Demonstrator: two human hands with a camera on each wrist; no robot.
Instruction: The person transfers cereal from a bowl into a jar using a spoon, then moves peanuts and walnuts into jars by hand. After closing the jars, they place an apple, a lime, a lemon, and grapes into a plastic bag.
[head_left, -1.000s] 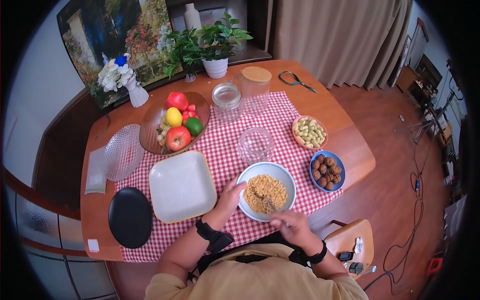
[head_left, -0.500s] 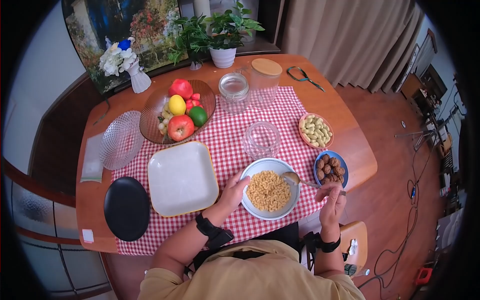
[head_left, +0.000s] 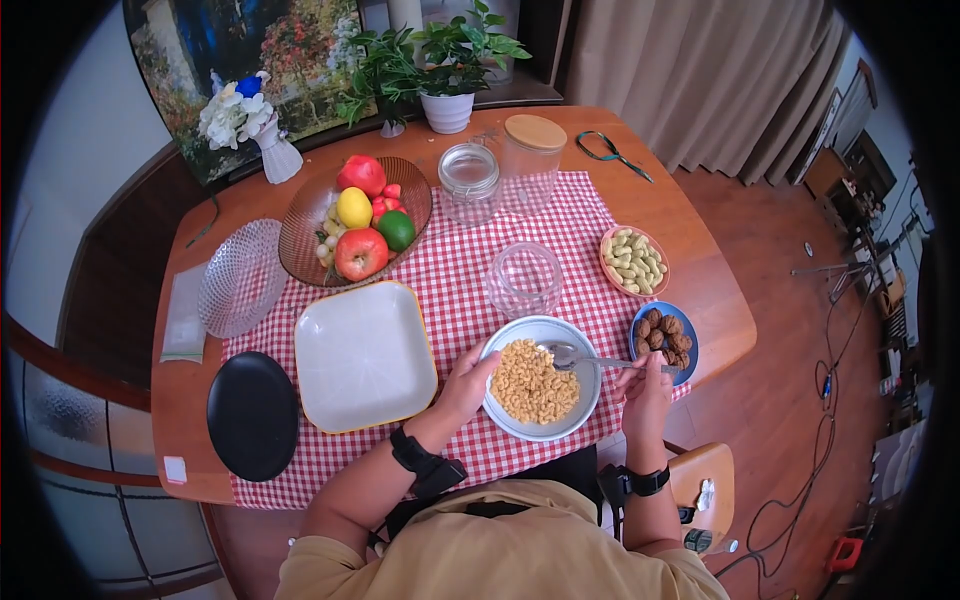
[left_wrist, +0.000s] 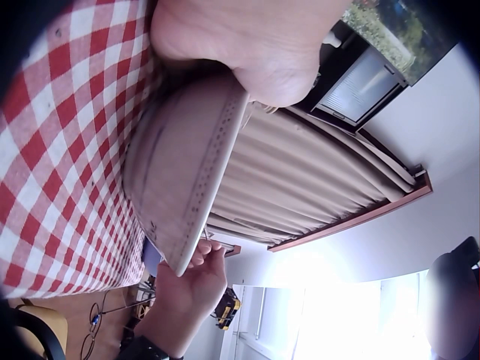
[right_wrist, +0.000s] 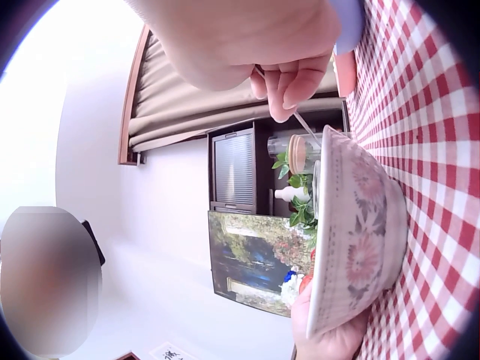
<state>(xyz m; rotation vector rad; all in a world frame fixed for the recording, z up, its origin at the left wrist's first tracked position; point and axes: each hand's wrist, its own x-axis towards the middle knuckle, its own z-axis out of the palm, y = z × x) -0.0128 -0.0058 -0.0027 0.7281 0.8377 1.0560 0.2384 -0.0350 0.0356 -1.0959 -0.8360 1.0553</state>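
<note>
A white patterned bowl (head_left: 589,394) holds a heap of small tan grain-like pieces (head_left: 535,385) and stands at the front of the checked cloth. On its left side, my left hand (head_left: 462,388) grips the rim, thumb on top. My right hand (head_left: 645,393), to the right of the bowl, pinches a metal spoon (head_left: 608,363) by the handle. The spoon's head lies inside the bowl at the pieces' upper right edge. In the right wrist view the handle crosses the bowl's rim below the right hand's fingertips (right_wrist: 283,112). The left hand's fingers are partly hidden under the bowl.
An empty glass jar (head_left: 525,280) stands just behind the bowl. Peanuts (head_left: 633,262) and walnuts (head_left: 662,338) sit in dishes to the right. Leftward are a square white dish (head_left: 366,357), a black oval plate (head_left: 253,417) and a fruit bowl (head_left: 300,220). Two lidded jars (head_left: 530,165) stand behind.
My right hand has moved from the bowl's front to its right side. The spoon rose from the pieces to the right rim, then came back over them. My left hand keeps its grip.
</note>
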